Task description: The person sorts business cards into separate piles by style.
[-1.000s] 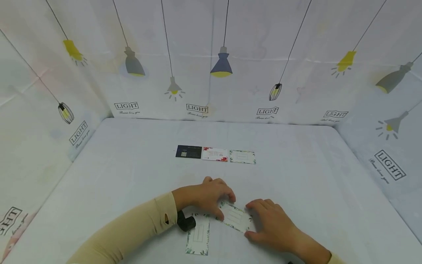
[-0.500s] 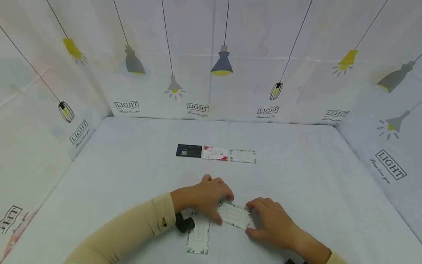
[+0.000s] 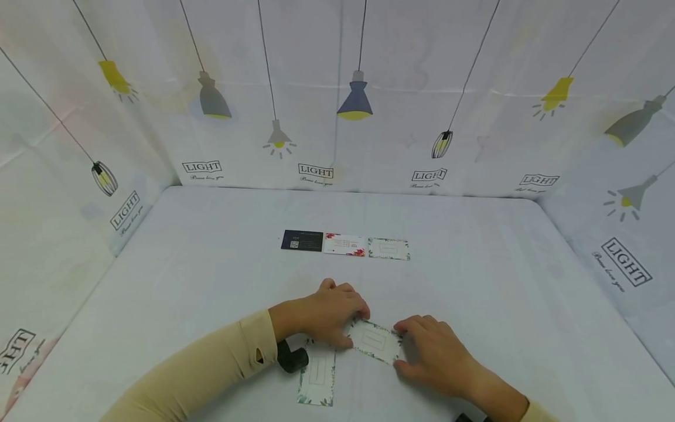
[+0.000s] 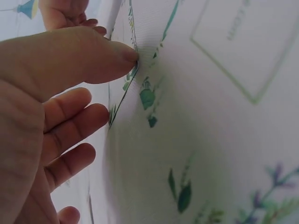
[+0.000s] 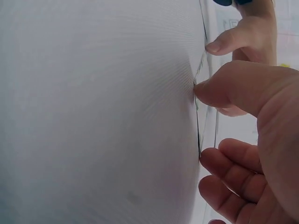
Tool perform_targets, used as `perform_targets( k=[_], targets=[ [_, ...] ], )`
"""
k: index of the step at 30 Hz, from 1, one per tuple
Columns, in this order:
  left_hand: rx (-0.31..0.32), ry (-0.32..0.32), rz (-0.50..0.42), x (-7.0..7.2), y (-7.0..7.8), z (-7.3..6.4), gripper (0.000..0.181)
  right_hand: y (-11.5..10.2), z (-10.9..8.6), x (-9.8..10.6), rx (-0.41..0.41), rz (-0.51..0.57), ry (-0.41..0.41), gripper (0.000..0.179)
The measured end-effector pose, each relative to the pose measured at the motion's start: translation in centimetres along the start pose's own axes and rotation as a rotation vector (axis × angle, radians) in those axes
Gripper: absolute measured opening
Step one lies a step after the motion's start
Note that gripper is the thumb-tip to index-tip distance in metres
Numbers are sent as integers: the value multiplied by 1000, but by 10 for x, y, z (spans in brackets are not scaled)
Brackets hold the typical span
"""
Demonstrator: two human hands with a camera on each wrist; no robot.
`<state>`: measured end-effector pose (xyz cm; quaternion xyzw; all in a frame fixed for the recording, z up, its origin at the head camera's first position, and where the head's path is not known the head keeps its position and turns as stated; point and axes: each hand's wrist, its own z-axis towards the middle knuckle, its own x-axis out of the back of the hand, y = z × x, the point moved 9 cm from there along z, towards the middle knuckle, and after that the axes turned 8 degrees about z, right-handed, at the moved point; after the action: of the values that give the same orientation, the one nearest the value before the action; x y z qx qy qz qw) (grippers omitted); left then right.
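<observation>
A white card with a leafy border [image 3: 375,341] lies slanted between both hands in the head view. My left hand [image 3: 327,313] grips its left end, thumb at the lower corner and fingers at the upper one. Across from it, my right hand [image 3: 440,357] holds the right end by the corners between thumb and forefinger. A second leafy card [image 3: 317,375] lies lengthwise below the left wrist, its top partly covered; its printed frame and sprigs fill much of the left wrist view. In the right wrist view, the right thumb [image 5: 217,91] presses the held card's edge.
Farther back a dark card [image 3: 302,240], a white card with red flowers [image 3: 344,244] and another leafy card [image 3: 389,248] lie in a row. A black wrist device [image 3: 292,357] overhangs the second leafy card. A lamp-printed cloth [image 3: 316,140] bounds the white table [image 3: 221,234].
The held card has turned slightly counterclockwise, so it slants less. My left hand has shifted a little to the left and away, while the right hand has barely moved.
</observation>
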<state>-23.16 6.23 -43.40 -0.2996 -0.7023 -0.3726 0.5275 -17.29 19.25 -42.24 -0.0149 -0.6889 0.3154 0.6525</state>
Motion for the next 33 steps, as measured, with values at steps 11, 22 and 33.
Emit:
perform_targets(
  k=[11, 22, 33],
  targets=[
    [17, 28, -112, -4, -6, 1, 45, 4, 0, -5, -67, 34, -6, 59],
    [40, 71, -184, 1, -11, 2, 41, 6, -1, 2, -42, 5, 84, 52],
    [61, 170, -121, 17, -13, 6, 56, 3, 9, 29, 92, -17, 225, 54]
  ],
)
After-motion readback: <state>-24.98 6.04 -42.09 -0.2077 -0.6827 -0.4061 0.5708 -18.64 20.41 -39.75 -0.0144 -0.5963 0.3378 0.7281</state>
